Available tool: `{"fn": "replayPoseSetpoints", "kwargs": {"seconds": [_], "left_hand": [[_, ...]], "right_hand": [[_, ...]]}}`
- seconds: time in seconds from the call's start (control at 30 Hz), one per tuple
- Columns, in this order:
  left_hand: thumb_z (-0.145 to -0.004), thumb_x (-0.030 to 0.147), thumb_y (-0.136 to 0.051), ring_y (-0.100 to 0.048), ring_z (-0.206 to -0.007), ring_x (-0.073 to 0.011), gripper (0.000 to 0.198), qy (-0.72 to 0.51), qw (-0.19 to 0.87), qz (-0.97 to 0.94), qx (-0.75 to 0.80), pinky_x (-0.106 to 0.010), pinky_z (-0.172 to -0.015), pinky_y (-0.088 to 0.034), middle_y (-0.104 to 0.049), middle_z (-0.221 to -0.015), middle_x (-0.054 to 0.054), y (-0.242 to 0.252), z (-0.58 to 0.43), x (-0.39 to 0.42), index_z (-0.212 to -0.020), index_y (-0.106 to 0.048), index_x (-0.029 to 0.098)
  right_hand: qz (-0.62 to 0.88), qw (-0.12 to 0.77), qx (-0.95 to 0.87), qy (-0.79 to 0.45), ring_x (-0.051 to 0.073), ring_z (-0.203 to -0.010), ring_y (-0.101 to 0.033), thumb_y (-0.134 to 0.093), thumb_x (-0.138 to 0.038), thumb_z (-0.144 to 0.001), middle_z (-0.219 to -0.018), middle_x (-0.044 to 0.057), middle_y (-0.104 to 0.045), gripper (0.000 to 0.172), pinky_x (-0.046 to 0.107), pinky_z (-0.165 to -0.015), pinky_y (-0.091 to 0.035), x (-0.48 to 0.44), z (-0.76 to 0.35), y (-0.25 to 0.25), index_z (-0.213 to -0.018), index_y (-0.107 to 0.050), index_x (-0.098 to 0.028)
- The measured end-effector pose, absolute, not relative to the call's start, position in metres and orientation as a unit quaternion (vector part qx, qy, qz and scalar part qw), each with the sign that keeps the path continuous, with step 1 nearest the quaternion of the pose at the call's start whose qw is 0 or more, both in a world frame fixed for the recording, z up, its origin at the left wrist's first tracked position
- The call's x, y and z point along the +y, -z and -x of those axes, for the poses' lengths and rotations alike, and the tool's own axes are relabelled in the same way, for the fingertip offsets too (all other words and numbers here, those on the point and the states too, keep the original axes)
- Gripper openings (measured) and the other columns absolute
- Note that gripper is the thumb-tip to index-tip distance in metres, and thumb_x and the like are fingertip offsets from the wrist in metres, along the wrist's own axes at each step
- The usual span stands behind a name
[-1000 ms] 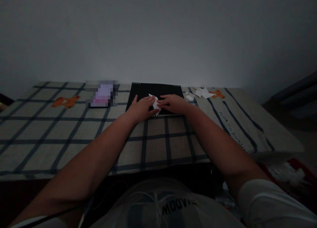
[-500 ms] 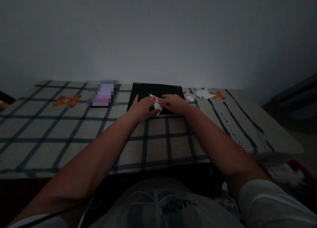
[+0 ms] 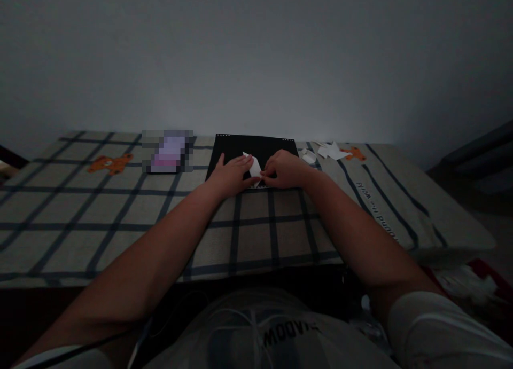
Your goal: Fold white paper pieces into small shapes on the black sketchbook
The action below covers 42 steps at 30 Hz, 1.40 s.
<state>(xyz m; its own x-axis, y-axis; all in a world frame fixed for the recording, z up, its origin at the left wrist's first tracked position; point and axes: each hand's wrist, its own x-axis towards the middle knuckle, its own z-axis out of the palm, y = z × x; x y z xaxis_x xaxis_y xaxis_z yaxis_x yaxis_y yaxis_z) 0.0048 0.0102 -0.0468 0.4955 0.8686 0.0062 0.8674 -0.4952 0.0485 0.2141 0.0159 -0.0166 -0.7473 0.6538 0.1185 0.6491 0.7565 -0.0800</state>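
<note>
Paper (image 3: pixel 254 167), white and folded, lies on the black mat (image 3: pixel 256 144) at the far middle of the table, between your two hands. Your left hand (image 3: pixel 229 175) lies flat, fingers spread and pressing the sheet's left edge down, seemingly to keep it from sliding. Your right hand (image 3: pixel 285 170) is curled, fingertips pinched on the sheet's right lower edge, probably to work a crease; the dim light hides how firmly. The mat gives a hard, dark backing over the soft checked cloth (image 3: pixel 120 214), which carries bear prints and a line of lettering.

Scraps (image 3: pixel 325 150), white paper offcuts, sit right of the mat, near but apart from it, out of your working area.

Item, pixelated (image 3: pixel 168 151), lies left of the mat; what it is cannot be told.
</note>
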Motion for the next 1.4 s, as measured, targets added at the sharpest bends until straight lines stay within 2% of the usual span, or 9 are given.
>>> {"fn": "replayPoseSetpoints", "kwargs": {"seconds": [0.1, 0.2, 0.37, 0.53, 0.63, 0.87, 1.1, 1.3, 1.4], "left_hand": [[-0.103, 0.059, -0.036, -0.026, -0.155, -0.0282, 0.068, -0.016, 0.025, -0.864, 0.502, -0.064, -0.125, -0.005, -0.028, -0.168, -0.006, 0.046, -0.005, 0.01, -0.162, -0.027, 0.026], [-0.103, 0.058, -0.036, -0.027, -0.155, -0.028, 0.068, -0.024, 0.031, -0.864, 0.501, -0.065, -0.125, -0.005, -0.029, -0.168, -0.006, 0.047, -0.004, 0.011, -0.162, -0.028, 0.025], [-0.099, 0.064, -0.04, -0.026, -0.155, -0.029, 0.074, -0.027, 0.04, -0.865, 0.5, -0.065, -0.125, -0.006, -0.03, -0.168, -0.005, 0.045, -0.003, 0.011, -0.162, -0.029, 0.027], [-0.097, 0.066, -0.046, -0.027, -0.155, -0.0295, 0.077, -0.033, 0.052, -0.859, 0.509, -0.064, -0.125, -0.007, -0.03, -0.168, -0.005, 0.045, -0.003, 0.01, -0.162, -0.029, 0.028], [-0.096, 0.067, -0.045, -0.028, -0.155, -0.0294, 0.078, -0.037, 0.051, -0.858, 0.509, -0.063, -0.125, -0.007, -0.03, -0.168, -0.005, 0.047, -0.002, 0.011, -0.162, -0.028, 0.028], [-0.097, 0.068, -0.043, -0.027, -0.155, -0.0294, 0.08, -0.035, 0.053, -0.86, 0.506, -0.064, -0.125, -0.006, -0.029, -0.168, -0.005, 0.047, -0.002, 0.012, -0.162, -0.027, 0.026], [-0.098, 0.067, -0.042, -0.026, -0.155, -0.0297, 0.077, -0.037, 0.042, -0.866, 0.497, -0.064, -0.125, -0.006, -0.029, -0.168, -0.005, 0.05, -0.001, 0.012, -0.162, -0.029, 0.028], [-0.098, 0.065, -0.043, -0.024, -0.156, -0.0285, 0.08, -0.028, 0.04, -0.871, 0.489, -0.062, -0.126, -0.007, -0.024, -0.169, -0.006, 0.05, 0.0, 0.012, -0.164, -0.022, 0.026], [-0.097, 0.063, -0.045, -0.022, -0.157, -0.0285, 0.082, -0.03, 0.041, -0.872, 0.487, -0.06, -0.126, -0.009, -0.021, -0.17, -0.007, 0.049, 0.0, 0.011, -0.165, -0.017, 0.025]], "right_hand": [[0.346, 0.051, -0.937, 0.014, 0.018, -0.075, -0.066, -0.056, -0.03, -0.09, -0.075, 0.007, -0.076, 0.03, 0.034, -0.085, -0.043, 0.015, -0.213, 0.015, -0.078, -0.08, -0.016], [0.342, 0.051, -0.938, 0.039, 0.02, -0.077, -0.066, -0.054, -0.033, -0.091, -0.078, 0.007, -0.076, 0.033, 0.036, -0.086, -0.041, 0.013, -0.211, 0.016, -0.078, -0.08, -0.016], [0.353, 0.057, -0.932, 0.052, 0.022, -0.089, -0.067, -0.049, -0.035, -0.096, -0.092, 0.007, -0.078, 0.036, 0.038, -0.089, -0.039, 0.009, -0.208, 0.019, -0.088, -0.08, -0.021], [0.371, 0.056, -0.925, 0.061, 0.029, -0.113, -0.062, -0.051, -0.036, -0.095, -0.12, 0.014, -0.073, 0.035, 0.04, -0.088, -0.04, 0.009, -0.206, 0.022, -0.111, -0.078, -0.02], [0.382, 0.032, -0.922, 0.054, 0.03, -0.117, -0.061, -0.051, -0.038, -0.097, -0.129, 0.016, -0.069, 0.039, 0.04, -0.089, -0.042, 0.011, -0.204, 0.022, -0.12, -0.075, -0.018], [0.39, 0.032, -0.92, 0.025, 0.032, -0.121, -0.061, -0.055, -0.036, -0.096, -0.13, 0.017, -0.069, 0.038, 0.042, -0.094, -0.046, 0.013, -0.205, 0.019, -0.119, -0.076, -0.017], [0.388, 0.048, -0.92, -0.013, 0.028, -0.117, -0.062, -0.06, -0.037, -0.093, -0.122, 0.01, -0.075, 0.027, 0.04, -0.097, -0.047, 0.014, -0.211, 0.018, -0.095, -0.083, -0.021], [0.424, 0.113, -0.899, -0.006, 0.026, -0.103, -0.064, -0.051, -0.032, -0.098, -0.102, 0.01, -0.078, 0.034, 0.04, -0.093, -0.046, 0.023, -0.215, 0.028, -0.096, -0.081, -0.018], [0.474, 0.158, -0.866, 0.0, 0.026, -0.106, -0.062, -0.051, -0.029, -0.098, -0.111, 0.011, -0.075, 0.033, 0.04, -0.093, -0.046, 0.03, -0.218, 0.039, -0.109, -0.079, -0.016]]}}
